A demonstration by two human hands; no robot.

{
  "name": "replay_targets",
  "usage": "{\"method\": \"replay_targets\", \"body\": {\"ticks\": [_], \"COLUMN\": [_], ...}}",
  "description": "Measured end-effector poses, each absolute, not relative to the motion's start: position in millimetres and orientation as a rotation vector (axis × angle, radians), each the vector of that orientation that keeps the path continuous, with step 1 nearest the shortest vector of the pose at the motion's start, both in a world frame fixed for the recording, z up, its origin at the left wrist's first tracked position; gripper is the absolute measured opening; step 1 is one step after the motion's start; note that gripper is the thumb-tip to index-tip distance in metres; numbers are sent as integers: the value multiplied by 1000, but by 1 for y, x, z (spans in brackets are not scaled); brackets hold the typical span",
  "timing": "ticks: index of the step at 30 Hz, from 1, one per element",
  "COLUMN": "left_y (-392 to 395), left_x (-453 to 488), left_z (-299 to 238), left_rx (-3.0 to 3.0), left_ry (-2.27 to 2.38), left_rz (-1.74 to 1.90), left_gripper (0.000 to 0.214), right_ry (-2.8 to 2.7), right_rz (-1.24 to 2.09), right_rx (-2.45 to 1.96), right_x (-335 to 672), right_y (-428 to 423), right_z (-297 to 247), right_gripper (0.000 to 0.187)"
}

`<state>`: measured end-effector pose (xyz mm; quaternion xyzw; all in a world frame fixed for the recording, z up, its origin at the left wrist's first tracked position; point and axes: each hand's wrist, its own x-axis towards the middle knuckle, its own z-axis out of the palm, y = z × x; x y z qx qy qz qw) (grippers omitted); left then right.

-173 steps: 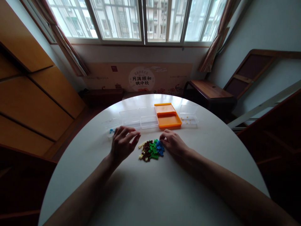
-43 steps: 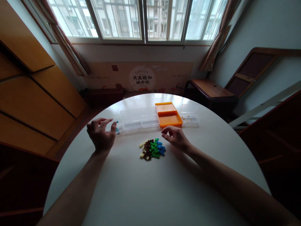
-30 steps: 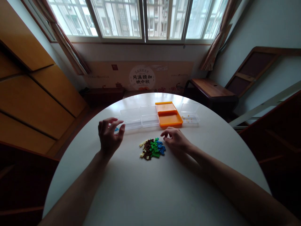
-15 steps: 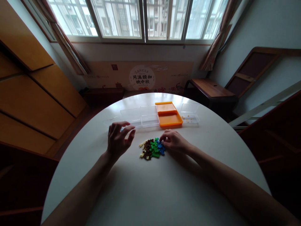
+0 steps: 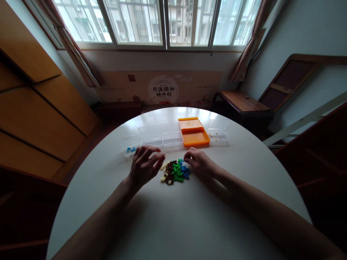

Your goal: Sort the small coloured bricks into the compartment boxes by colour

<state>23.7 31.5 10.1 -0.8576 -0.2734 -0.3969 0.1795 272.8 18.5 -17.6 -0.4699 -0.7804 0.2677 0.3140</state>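
Observation:
A small heap of toy bricks [image 5: 175, 171], brown, green, blue and cream, lies in the middle of the round white table [image 5: 173, 216]. My left hand [image 5: 145, 167] hovers just left of the heap, its fingers spread and curved, with nothing in it. My right hand [image 5: 199, 163] rests at the heap's right edge, thumb and fingers pinched together over the blue bricks; what they hold is too small to make out. A clear box [image 5: 130, 147] at the far left holds a few blue bricks.
A row of open boxes stands behind the heap: two clear ones [image 5: 162, 136], an orange one [image 5: 193, 133], and a clear one [image 5: 219, 133] with a few yellow bricks. Wooden cabinets are left, a dark bench back right, windows beyond.
My left hand has come back from the far-left clear box to the left side of the heap. My right hand has dropped onto the blue bricks and pinched its fingers together.

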Motion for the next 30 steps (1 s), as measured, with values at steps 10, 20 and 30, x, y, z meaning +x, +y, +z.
{"method": "replay_targets", "body": {"ticks": [10,20,30], "left_y": [19,16,21], "left_x": [36,41,34], "left_z": [12,17,15], "left_rx": [-2598,-2619,-2608], "left_ry": [-550,-427,-565], "left_rz": [-991,-1021,-1018], "left_gripper": [20,17,11], "right_ry": [-1857,-1790,-1869], "right_rz": [1046,1200,1036], "right_rx": [-1094,-1054,-1112], "right_x": [254,247,257], "right_y": [8,2,7], "right_z": [-8,-3,-6], "right_gripper": [10,20,10]}}
